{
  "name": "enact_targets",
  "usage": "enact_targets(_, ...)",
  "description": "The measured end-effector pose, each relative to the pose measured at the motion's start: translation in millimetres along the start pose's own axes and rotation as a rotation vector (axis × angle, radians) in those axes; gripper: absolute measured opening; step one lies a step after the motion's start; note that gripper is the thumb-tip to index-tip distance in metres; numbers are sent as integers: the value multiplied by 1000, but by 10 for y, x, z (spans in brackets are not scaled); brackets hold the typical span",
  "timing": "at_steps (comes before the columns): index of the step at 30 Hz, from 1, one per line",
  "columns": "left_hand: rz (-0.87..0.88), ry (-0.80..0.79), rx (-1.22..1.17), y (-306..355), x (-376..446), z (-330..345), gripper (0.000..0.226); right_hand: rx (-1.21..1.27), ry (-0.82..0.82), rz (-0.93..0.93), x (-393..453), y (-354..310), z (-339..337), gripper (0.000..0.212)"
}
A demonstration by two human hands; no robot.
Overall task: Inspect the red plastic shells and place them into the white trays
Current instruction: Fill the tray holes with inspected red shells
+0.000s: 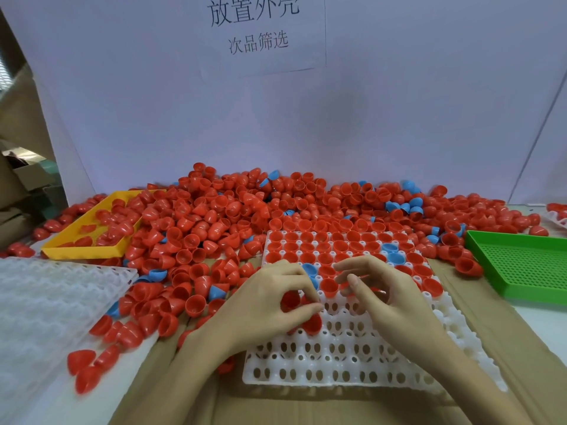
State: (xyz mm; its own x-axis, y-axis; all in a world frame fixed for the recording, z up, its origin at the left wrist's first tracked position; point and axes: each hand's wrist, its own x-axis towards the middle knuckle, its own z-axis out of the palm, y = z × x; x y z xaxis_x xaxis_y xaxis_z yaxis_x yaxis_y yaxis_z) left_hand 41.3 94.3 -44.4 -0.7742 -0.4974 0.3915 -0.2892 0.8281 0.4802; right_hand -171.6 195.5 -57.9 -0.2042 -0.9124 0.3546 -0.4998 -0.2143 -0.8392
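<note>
head view. the white tray [352, 357] lies flat on brown cardboard [306, 409] directly in front of the person, its long axis running away from the body. the far rows are filled with red shells [302, 257] seated open side up, with a few blue shells [389, 248] among them; the near rows stand empty. both hands work over the boundary between filled and empty cells.

the left hand [276, 305] is curled around several red shells, thumb and fingertips pinching them, one shell [313, 324] showing below the thumb over the tray's left edge. the right hand [380, 296] hovers with fingers bent over a filled row; something red shows between its fingers, but whether it grips a shell cannot be told.

the next empty cells lie just below and toward the body from both hands; the left hand, holding stock, is judged the nearer feeder.

the loose pile of shells [214, 216] spreads beyond and left of the tray. a yellow tray [92, 246] sits far left, a green perforated tray [521, 265] right, a spare white tray [46, 296] near left.
</note>
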Motion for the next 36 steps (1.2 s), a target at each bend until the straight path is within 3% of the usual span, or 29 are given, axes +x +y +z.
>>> enact_targets(4, -159, 178, 2, -189, 16, -131, 13, 18, 10, 9, 1, 2, -5, 28)
enact_targets(8, -405, 388, 404, -510, -91, -375, 14, 27, 13, 13, 3, 3, -11, 28)
enact_targets(11, -720, 265, 654, -736, -233, -502, 34, 29, 14, 17, 0, 2, -14, 28)
enact_targets(13, -804, 242, 631, -827, -276, -523, 35, 21, 11, 21, 3, 5, -12, 27)
enact_targets(16, -806, 299, 570, -876, -271, -524, 20, 8, 7, 24, 1, 5, -12, 27)
enact_targets(21, -797, 355, 527, -876, -257, -521, 31, -13, 20, 16, 3, -13, -17, 28)
enact_targets(27, -743, 455, 472, -824, -219, -523, 22, -33, 16, 14, 1, -41, -18, 27)
enact_targets(32, -521, 537, 415, -588, -114, -449, 11, -35, 24, 13, 3, -50, -27, 27)
enact_targets(36, -242, 588, 139, -260, -15, -337, 14, -29, 37, 7, 3, -44, -24, 27)
